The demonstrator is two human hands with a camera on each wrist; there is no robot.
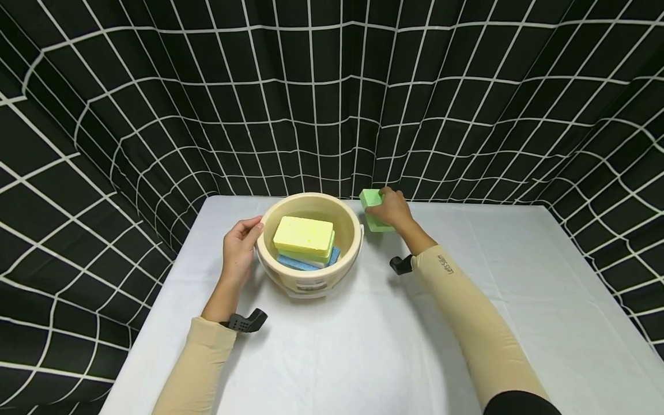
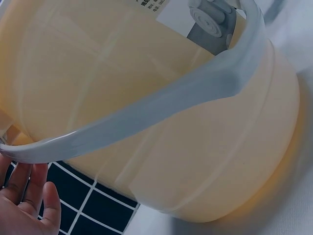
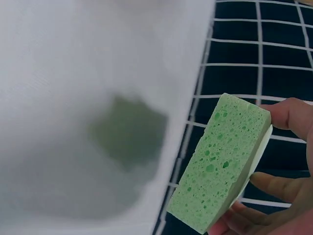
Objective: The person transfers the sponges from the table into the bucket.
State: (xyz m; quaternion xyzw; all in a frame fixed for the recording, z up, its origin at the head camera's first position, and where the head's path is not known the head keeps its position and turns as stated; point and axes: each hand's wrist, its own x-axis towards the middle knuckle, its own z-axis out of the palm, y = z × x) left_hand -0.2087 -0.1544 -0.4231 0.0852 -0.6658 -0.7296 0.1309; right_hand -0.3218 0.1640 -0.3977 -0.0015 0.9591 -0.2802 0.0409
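Observation:
A cream bucket [image 1: 268, 265] stands on the table with its light grey handle [image 2: 146, 111] hanging down its outer side. My left hand [image 1: 240, 248] pinches the bucket's rim at the left. Inside the bucket lies a stack of sponges: a yellow sponge [image 1: 304, 235] on top, a green one beneath, and a blue sponge [image 1: 298, 264] at the bottom. To the right of the bucket my right hand [image 1: 392, 208] grips a light green porous sponge [image 3: 222, 161] by its sides. The sponge is held over the table's far edge, apart from its blurred shadow below.
The table [image 1: 332, 357] has a white cover. A black curtain with a white grid [image 1: 332, 104] hangs behind it and along both sides. Dark wrist-worn devices sit on the left wrist [image 1: 249, 320] and right wrist [image 1: 400, 265].

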